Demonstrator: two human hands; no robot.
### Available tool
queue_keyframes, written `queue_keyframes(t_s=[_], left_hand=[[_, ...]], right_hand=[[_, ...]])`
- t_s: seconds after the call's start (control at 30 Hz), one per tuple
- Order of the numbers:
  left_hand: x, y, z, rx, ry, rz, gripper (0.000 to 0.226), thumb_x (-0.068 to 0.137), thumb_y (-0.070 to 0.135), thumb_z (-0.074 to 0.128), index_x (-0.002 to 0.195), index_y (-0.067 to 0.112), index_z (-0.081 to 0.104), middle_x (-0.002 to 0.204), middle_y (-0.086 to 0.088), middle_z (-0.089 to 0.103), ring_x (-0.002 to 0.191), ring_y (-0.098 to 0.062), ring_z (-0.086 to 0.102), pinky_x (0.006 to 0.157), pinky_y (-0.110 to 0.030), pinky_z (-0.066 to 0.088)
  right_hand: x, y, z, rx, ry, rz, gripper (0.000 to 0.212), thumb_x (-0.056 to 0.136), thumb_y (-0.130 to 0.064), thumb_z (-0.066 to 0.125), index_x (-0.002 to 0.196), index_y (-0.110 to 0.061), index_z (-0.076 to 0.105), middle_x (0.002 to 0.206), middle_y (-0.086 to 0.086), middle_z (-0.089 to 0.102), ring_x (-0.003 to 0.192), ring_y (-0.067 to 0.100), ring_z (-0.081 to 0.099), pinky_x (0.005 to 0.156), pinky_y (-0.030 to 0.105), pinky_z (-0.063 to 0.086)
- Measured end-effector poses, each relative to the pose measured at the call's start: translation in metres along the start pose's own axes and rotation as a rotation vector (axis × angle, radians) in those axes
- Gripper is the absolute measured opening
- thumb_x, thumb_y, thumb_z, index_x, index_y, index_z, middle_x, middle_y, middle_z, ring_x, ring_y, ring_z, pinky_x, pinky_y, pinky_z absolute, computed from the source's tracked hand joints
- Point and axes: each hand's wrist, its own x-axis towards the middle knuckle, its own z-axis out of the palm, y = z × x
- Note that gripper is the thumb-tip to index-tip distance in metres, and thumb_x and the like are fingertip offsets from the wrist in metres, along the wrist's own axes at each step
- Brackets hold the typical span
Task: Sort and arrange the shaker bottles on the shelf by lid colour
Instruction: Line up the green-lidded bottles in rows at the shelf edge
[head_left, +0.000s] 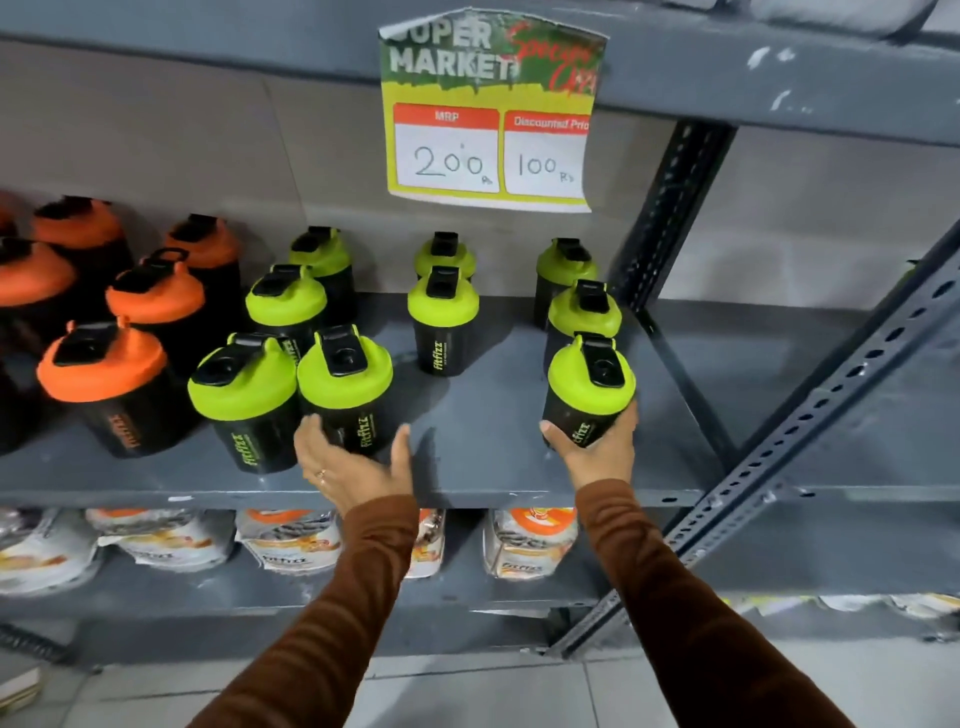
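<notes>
Grey metal shelf, price sign above.

Brown ribbed sleeves (ring on the left grip)

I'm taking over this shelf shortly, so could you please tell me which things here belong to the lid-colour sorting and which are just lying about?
Part of the job:
- green-lidded shakers, including the one in the right hand
- orange-lidded shakers
- left hand, open by a front green-lidded shaker

Just there:
- price sign
- pouches on the lower shelf
</notes>
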Motion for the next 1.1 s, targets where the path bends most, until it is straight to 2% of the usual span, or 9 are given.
queue_keyframes(t_s=[0.1, 0.23, 0.4, 0.5, 0.67, 0.8, 0.87, 1.0, 1.1], left_hand=[[0.013, 0.006, 0.007, -0.038, -0.024, -0.205, 0.088, 0.063, 0.018, 0.079, 0.130, -0.001, 0.026, 0.131, -0.030, 0.038, 0.120, -0.044, 0.036, 0.102, -0.046, 0.031], [0.024, 0.006, 0.011, -0.066, -0.038, -0.348, 0.089, 0.061, 0.016, 0.081, 0.131, 0.004, 0.027, 0.128, -0.027, 0.046, 0.119, -0.040, 0.044, 0.101, -0.043, 0.036], [0.011, 0.012, 0.017, -0.102, -0.178, -0.229, 0.082, 0.058, 0.017, 0.083, 0.124, 0.006, 0.036, 0.121, -0.021, 0.054, 0.110, -0.030, 0.052, 0.096, -0.033, 0.038], [-0.007, 0.018, 0.023, -0.109, -0.298, -0.156, 0.080, 0.055, 0.021, 0.084, 0.122, 0.011, 0.040, 0.118, -0.016, 0.057, 0.106, -0.025, 0.054, 0.089, -0.026, 0.036], [-0.016, 0.023, 0.031, -0.082, -0.436, -0.140, 0.083, 0.052, 0.028, 0.086, 0.120, 0.013, 0.042, 0.119, -0.014, 0.058, 0.107, -0.029, 0.056, 0.087, -0.026, 0.037], [-0.007, 0.023, 0.030, 0.032, -0.560, -0.119, 0.095, 0.045, 0.031, 0.088, 0.123, 0.013, 0.038, 0.122, -0.017, 0.054, 0.111, -0.034, 0.052, 0.094, -0.038, 0.040], [-0.001, 0.022, 0.028, 0.053, -0.644, -0.109, 0.096, 0.044, 0.029, 0.089, 0.124, 0.014, 0.037, 0.123, -0.016, 0.055, 0.112, -0.034, 0.052, 0.094, -0.037, 0.040], [0.008, 0.017, 0.024, 0.117, -0.738, -0.083, 0.082, 0.051, 0.022, 0.087, 0.119, 0.011, 0.043, 0.121, -0.015, 0.059, 0.110, -0.034, 0.054, 0.095, -0.039, 0.042], [0.011, 0.015, 0.020, 0.143, -0.757, -0.082, 0.078, 0.052, 0.023, 0.086, 0.117, 0.010, 0.045, 0.119, -0.015, 0.060, 0.109, -0.035, 0.055, 0.095, -0.041, 0.043]], right_hand=[[0.003, 0.006, 0.000, -0.028, -0.005, 0.034, 0.106, 0.055, -0.011, 0.087, 0.139, -0.010, 0.023, 0.135, 0.015, 0.046, 0.118, 0.022, 0.047, 0.089, 0.007, 0.025], [0.007, 0.010, -0.002, -0.045, -0.034, 0.068, 0.104, 0.052, -0.017, 0.088, 0.136, -0.010, 0.027, 0.133, 0.014, 0.050, 0.118, 0.026, 0.050, 0.097, 0.023, 0.033], [0.011, 0.012, -0.010, -0.089, -0.037, 0.074, 0.096, 0.050, -0.020, 0.089, 0.129, -0.013, 0.037, 0.126, 0.012, 0.056, 0.106, 0.018, 0.053, 0.089, 0.018, 0.035], [0.011, 0.013, -0.015, -0.098, -0.036, 0.070, 0.094, 0.049, -0.021, 0.090, 0.128, -0.013, 0.038, 0.125, 0.012, 0.057, 0.101, 0.013, 0.050, 0.090, 0.019, 0.034], [0.011, 0.013, -0.022, -0.098, -0.057, 0.070, 0.093, 0.049, -0.020, 0.090, 0.127, -0.013, 0.039, 0.124, 0.011, 0.057, 0.103, 0.015, 0.053, 0.090, 0.020, 0.036], [0.010, 0.013, -0.026, -0.103, -0.130, 0.086, 0.100, 0.047, -0.018, 0.090, 0.129, -0.012, 0.032, 0.126, 0.012, 0.054, 0.104, 0.014, 0.049, 0.092, 0.022, 0.035], [0.011, 0.014, -0.028, -0.118, -0.167, 0.105, 0.102, 0.048, -0.014, 0.090, 0.130, -0.012, 0.029, 0.126, 0.012, 0.055, 0.104, 0.016, 0.050, 0.092, 0.023, 0.035], [0.014, 0.020, -0.033, -0.153, -0.189, 0.146, 0.101, 0.050, -0.010, 0.088, 0.131, -0.013, 0.030, 0.126, 0.013, 0.057, 0.113, 0.028, 0.054, 0.098, 0.030, 0.037], [0.015, 0.024, -0.036, -0.119, -0.218, 0.194, 0.100, 0.047, -0.010, 0.089, 0.129, -0.015, 0.032, 0.126, 0.014, 0.057, 0.115, 0.029, 0.054, 0.104, 0.046, 0.041]])
